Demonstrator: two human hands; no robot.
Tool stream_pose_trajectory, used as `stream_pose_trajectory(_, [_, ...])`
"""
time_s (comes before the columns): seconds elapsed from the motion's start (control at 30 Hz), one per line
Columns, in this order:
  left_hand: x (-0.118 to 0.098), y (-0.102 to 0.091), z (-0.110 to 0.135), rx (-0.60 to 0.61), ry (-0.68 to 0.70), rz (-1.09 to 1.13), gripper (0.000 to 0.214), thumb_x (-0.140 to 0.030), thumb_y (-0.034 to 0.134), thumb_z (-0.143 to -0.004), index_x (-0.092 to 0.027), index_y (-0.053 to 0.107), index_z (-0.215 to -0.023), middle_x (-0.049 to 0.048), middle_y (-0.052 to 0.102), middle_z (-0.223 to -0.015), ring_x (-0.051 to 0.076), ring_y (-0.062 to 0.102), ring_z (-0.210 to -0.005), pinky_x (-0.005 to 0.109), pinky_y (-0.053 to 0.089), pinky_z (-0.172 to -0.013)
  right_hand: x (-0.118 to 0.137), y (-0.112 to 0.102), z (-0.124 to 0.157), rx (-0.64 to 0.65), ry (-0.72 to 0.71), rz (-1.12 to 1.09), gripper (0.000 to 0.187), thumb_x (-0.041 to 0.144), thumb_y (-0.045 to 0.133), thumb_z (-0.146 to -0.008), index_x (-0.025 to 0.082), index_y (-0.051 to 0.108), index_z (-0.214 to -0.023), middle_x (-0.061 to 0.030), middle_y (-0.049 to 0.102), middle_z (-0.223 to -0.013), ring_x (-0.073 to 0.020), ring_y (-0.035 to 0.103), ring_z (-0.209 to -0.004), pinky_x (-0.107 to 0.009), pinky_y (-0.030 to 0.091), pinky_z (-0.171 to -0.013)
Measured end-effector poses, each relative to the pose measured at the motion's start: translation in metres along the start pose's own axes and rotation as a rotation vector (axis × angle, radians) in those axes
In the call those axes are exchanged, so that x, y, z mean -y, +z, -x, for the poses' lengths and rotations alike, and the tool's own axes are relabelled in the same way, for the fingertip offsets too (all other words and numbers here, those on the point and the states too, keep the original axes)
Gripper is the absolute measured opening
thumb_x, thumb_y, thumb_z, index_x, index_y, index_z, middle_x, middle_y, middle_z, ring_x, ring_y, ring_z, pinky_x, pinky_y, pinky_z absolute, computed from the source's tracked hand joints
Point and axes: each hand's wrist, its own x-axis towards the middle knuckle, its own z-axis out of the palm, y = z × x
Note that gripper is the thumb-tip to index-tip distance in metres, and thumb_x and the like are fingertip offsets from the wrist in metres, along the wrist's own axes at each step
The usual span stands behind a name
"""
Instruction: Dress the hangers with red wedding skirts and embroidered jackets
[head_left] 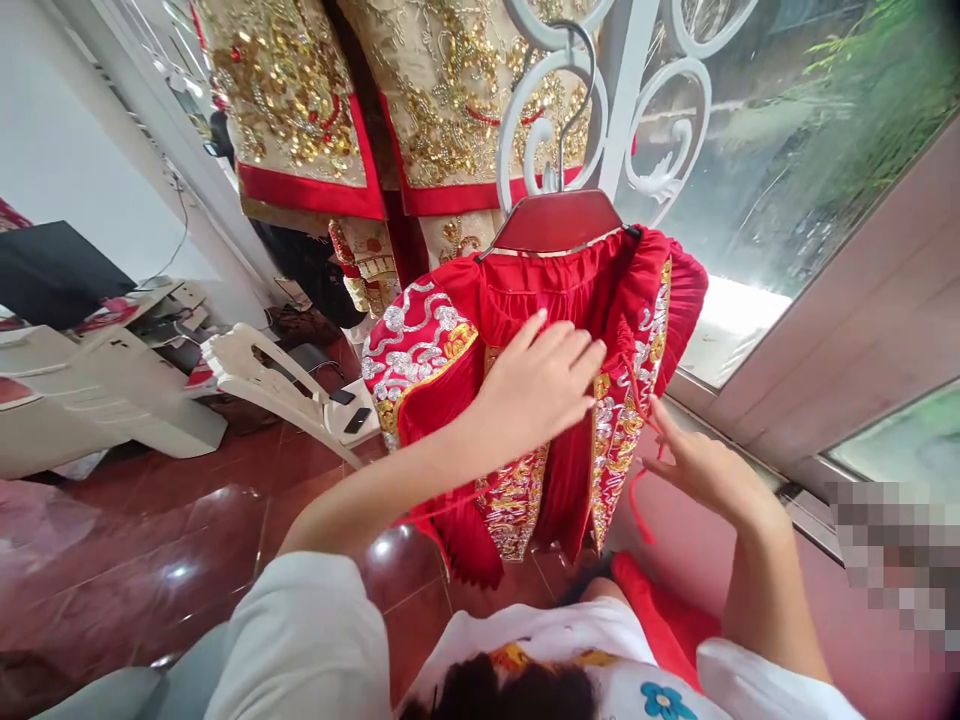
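Observation:
A red pleated skirt-like garment [570,470] with silver and gold embroidered panels hangs by its gathered waistband from a dark red clip hanger [559,222]. My left hand [541,378] reaches across the front of it, fingers spread, just below the waistband. Whether that palm presses on the cloth I cannot tell. At the garment's right side, my right hand [697,470] has thumb and forefinger closed on a thin red cord [639,505]. The cord runs up towards the waistband, and its loose end dangles below. Another thin red strand crosses the lower left of the garment.
The hanger's hook is on a white scrolled metal grille [679,130] before a window. Gold-sequinned cream garments [300,110] with red borders hang behind. A white chair [262,385] holding dark phone-like objects stands left, near a cluttered white desk [127,390].

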Motion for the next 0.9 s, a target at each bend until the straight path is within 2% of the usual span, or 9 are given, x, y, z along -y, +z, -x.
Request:
stream_pose_trajectory(0.07, [0.011, 0.013, -0.015, 0.047, -0.102, -0.077, 0.03, -0.029, 0.059, -0.084, -0.01, 0.063, -0.106, 0.0145, 0.066, -0.105, 0.028, 0.056, -0.108, 0.046, 0.03, -0.103, 0.027, 0.001, 0.005, -0.129, 0.061, -0.123, 0.042, 0.041, 0.056, -0.081, 0.021, 0.06, -0.118, -0.0037, 0.068, -0.071, -0.0175, 0.061, -0.055, -0.028, 0.045, -0.051])
stream_pose_trajectory(0.13, [0.02, 0.02, -0.02, 0.146, -0.079, -0.065, 0.021, -0.03, 0.055, -0.086, -0.013, 0.067, -0.089, 0.0099, 0.069, -0.088, 0.025, 0.06, -0.093, 0.044, 0.033, -0.096, 0.058, 0.005, 0.004, -0.241, 0.043, -0.335, 0.029, 0.041, 0.052, -0.086, 0.019, 0.065, -0.099, -0.0052, 0.068, -0.076, -0.0158, 0.061, -0.059, -0.028, 0.047, -0.055])
stream_pose_trajectory(0.3, [0.028, 0.004, -0.008, 0.281, 0.013, 0.184, 0.026, -0.028, 0.044, -0.092, -0.019, 0.066, -0.081, -0.0003, 0.068, -0.076, 0.014, 0.056, -0.071, 0.035, 0.03, -0.084, 0.106, 0.025, -0.015, -0.227, -0.118, -0.647, 0.026, 0.042, 0.055, -0.086, 0.017, 0.062, -0.08, -0.0041, 0.067, -0.077, -0.0128, 0.058, -0.063, -0.025, 0.045, -0.059])
stream_pose_trajectory(0.47, [0.032, -0.011, 0.006, 0.35, 0.043, 0.364, 0.029, -0.03, 0.041, -0.092, -0.018, 0.067, -0.088, -0.0011, 0.069, -0.08, 0.012, 0.053, -0.072, 0.033, 0.026, -0.085, 0.106, 0.019, -0.021, -0.103, -0.128, -0.787, 0.023, 0.039, 0.06, -0.083, 0.016, 0.058, -0.08, -0.0019, 0.061, -0.07, -0.0097, 0.052, -0.058, -0.021, 0.04, -0.053])
stream_pose_trajectory(0.63, [0.028, -0.015, 0.01, 0.345, 0.071, 0.41, 0.027, -0.032, 0.045, -0.09, -0.019, 0.069, -0.086, -0.0012, 0.07, -0.081, 0.012, 0.053, -0.073, 0.033, 0.025, -0.086, 0.099, 0.004, -0.023, 0.18, -0.137, -1.015, 0.029, 0.041, 0.067, -0.076, 0.015, 0.057, -0.07, 0.0, 0.056, -0.063, -0.0076, 0.046, -0.054, -0.02, 0.036, -0.049])
stream_pose_trajectory(0.7, [0.025, -0.017, 0.01, 0.332, 0.074, 0.425, 0.025, -0.031, 0.047, -0.089, -0.019, 0.069, -0.086, -0.0019, 0.071, -0.081, 0.012, 0.054, -0.073, 0.032, 0.025, -0.086, 0.098, 0.004, -0.021, 0.236, -0.11, -1.113, 0.031, 0.043, 0.07, -0.073, 0.015, 0.056, -0.068, 0.0015, 0.053, -0.058, -0.0068, 0.044, -0.051, -0.02, 0.034, -0.047])
stream_pose_trajectory(0.77, [0.023, -0.019, 0.01, 0.33, 0.069, 0.43, 0.024, -0.029, 0.048, -0.088, -0.019, 0.069, -0.085, -0.0022, 0.071, -0.081, 0.011, 0.054, -0.073, 0.033, 0.025, -0.086, 0.099, 0.005, -0.017, 0.145, -0.089, -1.139, 0.03, 0.042, 0.072, -0.07, 0.016, 0.058, -0.073, 0.0015, 0.054, -0.06, -0.0076, 0.046, -0.052, -0.02, 0.036, -0.048])
stream_pose_trajectory(0.83, [0.022, -0.019, 0.01, 0.324, 0.063, 0.429, 0.024, -0.029, 0.048, -0.087, -0.019, 0.069, -0.084, -0.0023, 0.071, -0.08, 0.011, 0.054, -0.072, 0.033, 0.025, -0.086, 0.101, 0.004, -0.01, -0.01, -0.121, -1.046, 0.025, 0.038, 0.072, -0.072, 0.016, 0.06, -0.078, -0.0006, 0.06, -0.068, -0.009, 0.051, -0.058, -0.021, 0.039, -0.052])
stream_pose_trajectory(0.9, [0.021, -0.018, 0.01, 0.319, 0.065, 0.431, 0.024, -0.029, 0.048, -0.087, -0.019, 0.069, -0.081, -0.0025, 0.071, -0.079, 0.011, 0.054, -0.071, 0.033, 0.025, -0.087, 0.104, 0.001, -0.005, -0.085, -0.161, -0.923, 0.019, 0.034, 0.066, -0.078, 0.016, 0.063, -0.078, -0.0023, 0.063, -0.073, -0.0094, 0.052, -0.061, -0.021, 0.039, -0.054])
